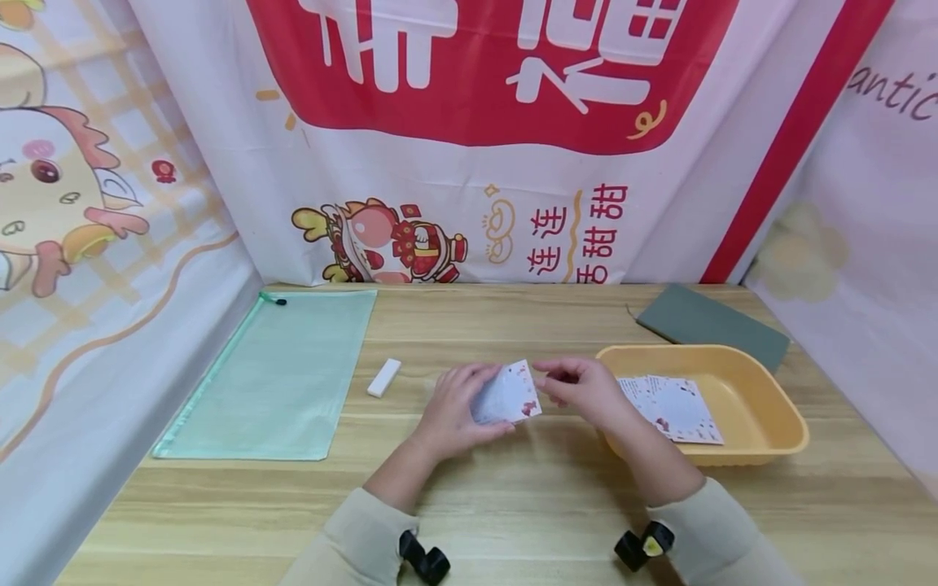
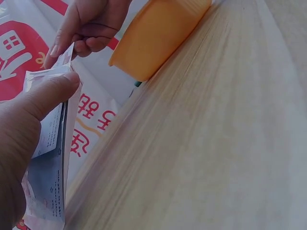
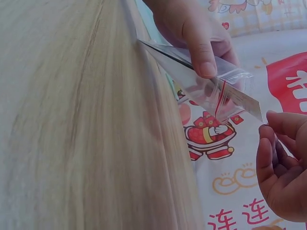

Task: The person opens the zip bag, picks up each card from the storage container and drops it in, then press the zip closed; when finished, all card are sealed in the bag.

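Note:
In the head view, my left hand (image 1: 458, 411) holds a clear zip bag near the middle of the table. The clear zip bag (image 3: 211, 98) has a red seal line, best seen in the right wrist view. A white printed card (image 1: 519, 391) sticks partly out of its mouth; dark and light printed sheets (image 2: 45, 177) show inside. The left thumb (image 2: 53, 93) presses on the bag near its opening. My right hand (image 1: 586, 391) pinches the card's outer corner between thumb and index finger, as the right wrist view shows.
An orange-yellow tray (image 1: 755, 415) on the right holds several printed cards (image 1: 685, 411). Behind it lies a grey-green flat case (image 1: 711, 321). To the left are a white bar (image 1: 384, 378) and a pale green drawstring pouch (image 1: 271, 374). Printed cloths (image 1: 469, 179) hang around the table.

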`<state>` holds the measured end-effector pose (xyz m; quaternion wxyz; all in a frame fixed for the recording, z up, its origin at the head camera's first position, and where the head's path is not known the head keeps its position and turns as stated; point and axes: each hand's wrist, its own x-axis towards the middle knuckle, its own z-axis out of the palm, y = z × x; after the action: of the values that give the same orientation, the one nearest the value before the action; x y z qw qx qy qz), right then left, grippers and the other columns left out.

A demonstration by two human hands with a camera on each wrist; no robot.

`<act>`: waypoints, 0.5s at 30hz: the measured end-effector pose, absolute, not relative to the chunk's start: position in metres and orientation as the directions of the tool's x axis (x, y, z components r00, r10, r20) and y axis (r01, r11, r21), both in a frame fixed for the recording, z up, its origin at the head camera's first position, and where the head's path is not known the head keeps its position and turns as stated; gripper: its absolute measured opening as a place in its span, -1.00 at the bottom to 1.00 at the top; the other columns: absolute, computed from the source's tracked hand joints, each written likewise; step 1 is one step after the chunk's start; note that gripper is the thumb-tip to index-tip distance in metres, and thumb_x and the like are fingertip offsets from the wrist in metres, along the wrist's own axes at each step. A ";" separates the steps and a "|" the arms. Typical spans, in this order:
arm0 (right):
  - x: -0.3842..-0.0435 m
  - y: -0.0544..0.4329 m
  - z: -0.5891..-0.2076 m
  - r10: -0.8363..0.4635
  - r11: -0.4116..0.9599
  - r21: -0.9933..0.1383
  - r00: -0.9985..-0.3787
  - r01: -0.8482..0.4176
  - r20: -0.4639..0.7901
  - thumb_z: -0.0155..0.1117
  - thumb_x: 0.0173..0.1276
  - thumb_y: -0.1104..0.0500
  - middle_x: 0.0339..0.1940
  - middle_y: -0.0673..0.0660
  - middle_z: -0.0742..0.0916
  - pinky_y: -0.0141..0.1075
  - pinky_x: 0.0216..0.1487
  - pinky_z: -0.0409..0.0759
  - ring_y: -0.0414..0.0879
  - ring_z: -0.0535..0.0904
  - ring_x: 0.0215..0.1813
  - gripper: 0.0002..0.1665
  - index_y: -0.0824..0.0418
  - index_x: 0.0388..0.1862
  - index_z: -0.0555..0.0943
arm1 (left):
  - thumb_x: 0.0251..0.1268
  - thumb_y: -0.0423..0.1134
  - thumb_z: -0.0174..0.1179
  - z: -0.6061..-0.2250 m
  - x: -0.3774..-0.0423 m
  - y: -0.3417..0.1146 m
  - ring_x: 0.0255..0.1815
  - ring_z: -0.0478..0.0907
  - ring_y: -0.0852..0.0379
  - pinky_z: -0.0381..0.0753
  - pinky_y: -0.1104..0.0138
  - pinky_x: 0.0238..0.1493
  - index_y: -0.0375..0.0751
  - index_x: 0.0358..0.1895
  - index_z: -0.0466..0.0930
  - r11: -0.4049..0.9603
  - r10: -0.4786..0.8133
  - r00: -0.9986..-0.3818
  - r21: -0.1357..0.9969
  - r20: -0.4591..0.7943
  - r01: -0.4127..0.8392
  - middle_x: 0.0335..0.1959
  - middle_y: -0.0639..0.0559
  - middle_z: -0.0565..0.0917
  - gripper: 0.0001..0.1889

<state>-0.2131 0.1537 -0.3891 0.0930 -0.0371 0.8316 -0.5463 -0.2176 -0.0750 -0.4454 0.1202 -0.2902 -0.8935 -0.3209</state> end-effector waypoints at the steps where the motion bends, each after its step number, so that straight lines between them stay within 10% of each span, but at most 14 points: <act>1: -0.213 0.154 -0.389 -0.166 0.402 -0.915 -0.979 0.043 -0.119 0.36 0.32 0.09 -0.25 0.09 0.71 -0.34 -0.21 0.65 -0.11 0.55 -0.27 -0.60 0.16 0.12 0.67 | -0.08 0.12 0.48 -0.446 -0.218 -0.075 0.29 0.42 -0.07 0.35 -0.03 0.35 -0.17 0.38 0.40 0.624 0.439 -0.805 0.510 0.398 0.592 0.27 -0.09 0.52 -0.11; 15: -0.217 0.132 -0.413 -0.234 0.471 -0.878 -0.972 -0.090 -0.026 0.38 0.28 0.16 -0.26 0.12 0.74 -0.41 -0.36 0.57 -0.16 0.53 -0.30 -0.70 0.17 -0.01 0.73 | -0.07 0.12 0.47 -0.444 -0.216 -0.076 0.27 0.42 -0.04 0.36 -0.03 0.32 -0.08 0.38 0.41 0.613 0.444 -0.794 0.505 0.416 0.607 0.26 -0.06 0.52 -0.14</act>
<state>-0.2171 0.1320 -0.4131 0.0713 -0.0948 0.8546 -0.5056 -0.2163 -0.0759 -0.4444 0.1257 -0.2954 -0.8893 -0.3258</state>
